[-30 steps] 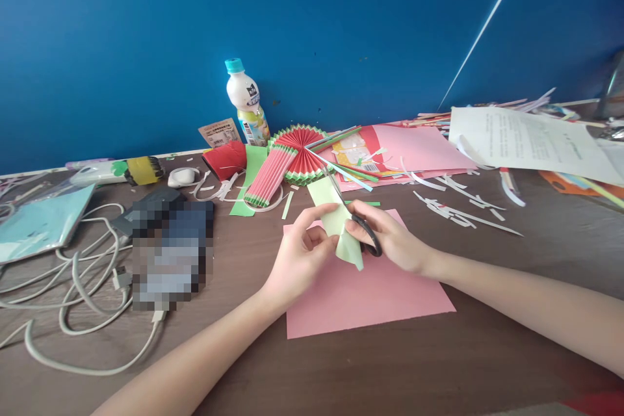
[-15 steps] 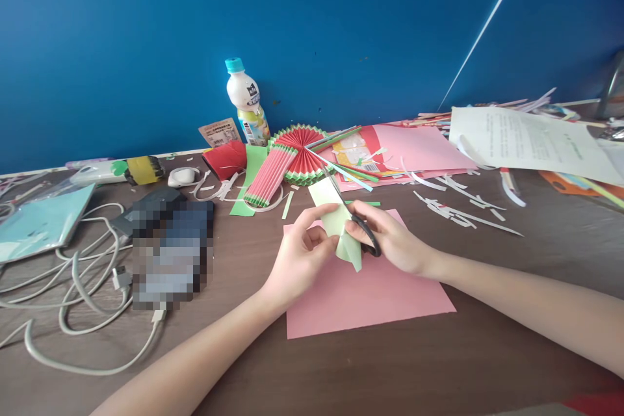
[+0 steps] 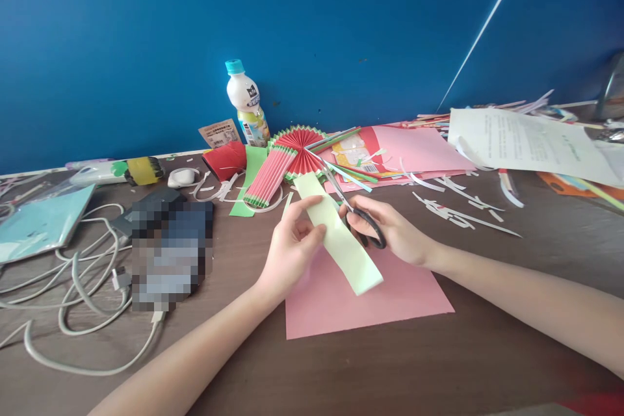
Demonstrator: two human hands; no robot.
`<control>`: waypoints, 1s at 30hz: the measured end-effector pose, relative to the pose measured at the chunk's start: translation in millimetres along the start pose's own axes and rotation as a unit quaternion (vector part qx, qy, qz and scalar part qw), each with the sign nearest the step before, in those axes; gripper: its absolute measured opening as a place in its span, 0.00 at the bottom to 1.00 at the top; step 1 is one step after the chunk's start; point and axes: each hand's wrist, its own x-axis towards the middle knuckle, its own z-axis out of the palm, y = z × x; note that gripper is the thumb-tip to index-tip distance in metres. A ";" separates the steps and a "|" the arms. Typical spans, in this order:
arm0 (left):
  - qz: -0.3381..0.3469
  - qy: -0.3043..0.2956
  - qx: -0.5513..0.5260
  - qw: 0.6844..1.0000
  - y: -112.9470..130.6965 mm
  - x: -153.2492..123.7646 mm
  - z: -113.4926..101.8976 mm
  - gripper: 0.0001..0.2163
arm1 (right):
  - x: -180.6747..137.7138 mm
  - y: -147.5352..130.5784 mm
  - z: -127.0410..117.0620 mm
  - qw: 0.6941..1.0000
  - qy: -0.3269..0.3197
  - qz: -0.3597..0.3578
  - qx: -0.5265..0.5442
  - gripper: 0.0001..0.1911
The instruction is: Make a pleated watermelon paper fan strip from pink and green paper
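Pinched between the thumb and fingers of my left hand (image 3: 294,244) is a long pale green paper strip (image 3: 341,248), slanting from upper left to lower right. My right hand (image 3: 397,229) grips black-handled scissors (image 3: 366,223), fingers in the loops. Their metal blades point up and left, beside the strip's right edge and apart from it. Below both hands a pink paper sheet (image 3: 336,312) lies flat on the table. Beyond the strip rests a red and green pleated paper fan (image 3: 298,146), with a folded pink paper bundle (image 3: 271,177) in front of it.
A bottle (image 3: 247,104) stands against the blue wall. Cables (image 3: 73,273), a blurred-out phone (image 3: 175,253) and a blue packet (image 3: 43,221) lie left. White paper scraps (image 3: 453,208) and a printed sheet (image 3: 526,146) lie right.
The pale green paper, bunched between my hands before, now hangs out as a long strip toward me. My right hand and the scissors have drawn slightly right, away from it.
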 end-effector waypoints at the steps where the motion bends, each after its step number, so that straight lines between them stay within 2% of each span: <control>1: 0.005 0.017 0.003 1.000 0.6 2.5 -2.0 0.18 | 1.3 -2.0 -2.4 1.000 0.001 -0.004 0.003 0.14; 7: 0.025 0.103 0.025 0.994 1.7 16.1 -13.7 0.20 | 12.6 -4.0 -17.9 0.996 0.082 -0.014 -0.035 0.12; 12: -0.018 0.086 0.067 0.994 -0.1 22.2 -16.7 0.22 | 22.9 7.2 -32.0 0.987 0.109 -0.022 -0.119 0.14; 16: -0.012 0.078 0.099 0.992 9.1 28.5 -24.1 0.22 | 29.5 17.2 -40.2 0.979 0.095 -0.082 -0.163 0.15; 19: 0.007 0.130 0.124 0.984 20.3 34.5 -35.9 0.21 | 31.3 21.0 -39.6 0.969 0.051 -0.120 -0.208 0.17; 24: 0.005 0.145 0.136 0.980 33.2 43.2 -50.6 0.22 | 32.0 22.7 -35.3 0.932 0.037 -0.121 -0.340 0.18; 28: 0.041 0.116 0.140 0.982 38.4 55.4 -52.0 0.27 | 36.1 23.8 -41.6 0.937 0.046 -0.114 -0.328 0.18; 30: 0.051 0.134 0.128 0.981 38.1 65.9 -50.6 0.28 | 38.5 23.2 -48.3 0.942 0.073 -0.118 -0.306 0.17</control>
